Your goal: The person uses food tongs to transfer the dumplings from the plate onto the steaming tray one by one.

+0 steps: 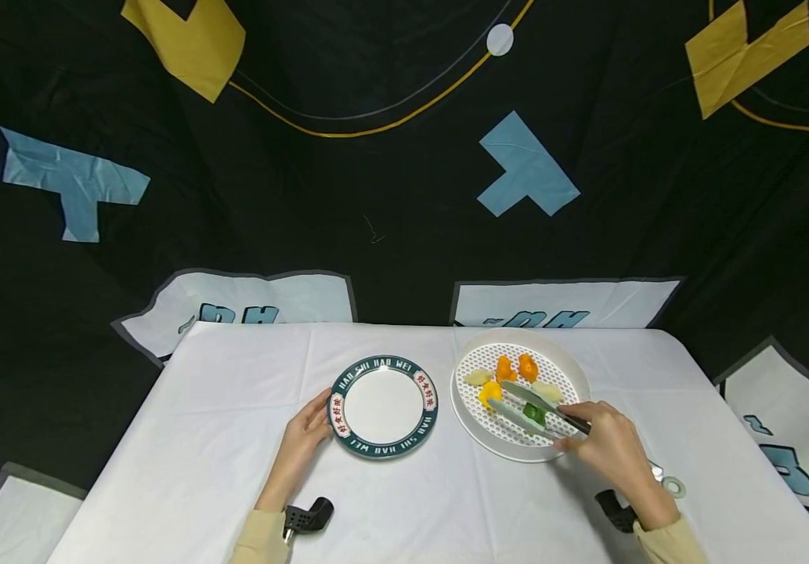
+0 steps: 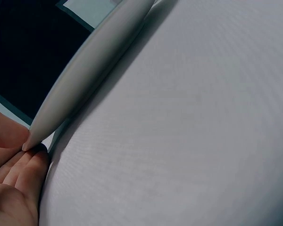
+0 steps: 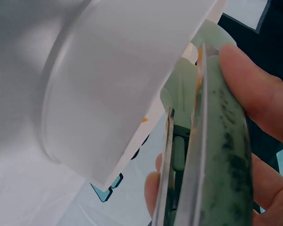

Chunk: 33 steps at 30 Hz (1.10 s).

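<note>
A white plate (image 1: 383, 406) with a dark green lettered rim is on the left of the table. My left hand (image 1: 308, 428) pinches its left edge; in the left wrist view, the thumb (image 2: 7, 129) lies above the rim and fingers below. My right hand (image 1: 612, 442) grips tongs (image 3: 226, 141) with green handles. Their pale green tips reach into a round white bowl (image 1: 462, 419) with a perforated insert (image 1: 510, 352). A yellow piece (image 1: 490, 393) is by the tips, and a green piece (image 1: 534, 413) is between the arms. Whether the tips touch the food, I cannot tell.
Two orange pieces (image 1: 528, 367) and two pale pieces (image 1: 478, 377) also lie on the insert. A white cloth covers the table (image 1: 404, 517). Behind it hangs a black curtain (image 1: 376, 196) with blue and yellow shapes. A pale green ring (image 1: 673, 487) shows beside my right wrist.
</note>
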{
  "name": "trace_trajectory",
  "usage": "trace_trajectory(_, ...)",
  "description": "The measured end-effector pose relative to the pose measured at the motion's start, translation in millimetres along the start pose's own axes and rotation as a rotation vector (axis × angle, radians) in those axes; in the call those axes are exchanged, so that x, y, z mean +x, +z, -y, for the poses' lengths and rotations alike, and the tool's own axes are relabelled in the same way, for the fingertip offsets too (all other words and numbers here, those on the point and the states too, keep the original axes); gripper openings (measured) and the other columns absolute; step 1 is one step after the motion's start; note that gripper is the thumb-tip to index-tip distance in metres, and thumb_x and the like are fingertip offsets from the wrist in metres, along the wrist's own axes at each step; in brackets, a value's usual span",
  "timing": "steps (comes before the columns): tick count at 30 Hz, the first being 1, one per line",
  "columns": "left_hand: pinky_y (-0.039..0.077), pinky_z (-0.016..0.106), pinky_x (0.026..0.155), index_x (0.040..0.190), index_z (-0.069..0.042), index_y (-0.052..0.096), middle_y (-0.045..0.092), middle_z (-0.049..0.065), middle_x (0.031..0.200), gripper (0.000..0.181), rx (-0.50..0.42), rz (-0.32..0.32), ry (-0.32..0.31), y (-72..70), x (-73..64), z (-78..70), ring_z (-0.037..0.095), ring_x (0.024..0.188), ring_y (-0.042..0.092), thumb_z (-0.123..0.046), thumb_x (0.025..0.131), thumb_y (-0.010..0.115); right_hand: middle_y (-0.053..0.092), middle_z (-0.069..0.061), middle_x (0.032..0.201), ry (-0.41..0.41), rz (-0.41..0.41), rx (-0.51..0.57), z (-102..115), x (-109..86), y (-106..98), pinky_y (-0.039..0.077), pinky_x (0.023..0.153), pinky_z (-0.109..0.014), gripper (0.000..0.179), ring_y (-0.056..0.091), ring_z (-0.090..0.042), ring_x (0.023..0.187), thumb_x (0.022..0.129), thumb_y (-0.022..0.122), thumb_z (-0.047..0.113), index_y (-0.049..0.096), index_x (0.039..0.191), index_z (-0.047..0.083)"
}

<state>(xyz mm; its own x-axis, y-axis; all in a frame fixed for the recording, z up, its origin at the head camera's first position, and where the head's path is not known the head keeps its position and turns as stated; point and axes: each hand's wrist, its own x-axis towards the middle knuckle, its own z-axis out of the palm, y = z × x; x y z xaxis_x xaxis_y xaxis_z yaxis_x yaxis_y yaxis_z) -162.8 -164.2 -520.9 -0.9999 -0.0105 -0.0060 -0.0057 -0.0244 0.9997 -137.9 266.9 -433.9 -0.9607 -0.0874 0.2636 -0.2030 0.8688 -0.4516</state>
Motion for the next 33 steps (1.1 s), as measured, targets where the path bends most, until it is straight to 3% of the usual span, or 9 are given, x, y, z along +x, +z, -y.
trace_trajectory(11,0.038,0.018,0.101,0.143,0.007,0.035,0.034,0.025,0.147,0.059,-0.016,0.008,0.0,-0.4,-0.3,-1.8,0.031,0.135,0.035,0.012,0.086,0.047,0.067,-0.018,0.1,0.048,0.026,0.019,5.5,-0.9,3.2,0.051,0.072,-0.049,0.051,0.06,-0.03,0.087,0.059,0.084,0.012,0.071,0.106,-0.003)
trace_trajectory(15,0.038,0.018,0.101,0.143,0.006,0.035,0.034,0.024,0.147,0.059,-0.02,0.009,-0.003,-0.4,-0.7,-2.3,0.031,0.135,0.035,0.012,0.086,0.047,0.066,-0.021,0.106,0.054,-0.006,0.05,13.8,0.2,6.7,0.05,0.08,-0.053,0.053,0.06,-0.036,0.097,0.06,0.085,0.013,0.07,0.108,-0.003)
trace_trajectory(24,0.038,0.02,0.102,0.143,0.006,0.034,0.034,0.025,0.147,0.06,-0.02,0.01,-0.002,-1.1,-0.1,-1.3,0.031,0.135,0.035,0.012,0.085,0.047,0.065,-0.019,0.115,-0.015,-0.058,0.107,42.9,4.7,20.0,0.046,0.088,-0.057,0.06,0.057,-0.038,0.108,0.06,0.088,0.016,0.068,0.114,-0.001)
trace_trajectory(33,0.038,0.019,0.101,0.143,0.006,0.035,0.035,0.023,0.147,0.06,-0.012,0.012,0.007,-0.8,-0.5,-1.0,0.03,0.134,0.036,0.012,0.085,0.047,0.064,-0.017,0.117,-0.055,-0.084,0.156,75.2,3.0,46.5,0.044,0.093,-0.055,0.065,0.055,-0.036,0.111,0.057,0.087,0.02,0.067,0.116,0.001)
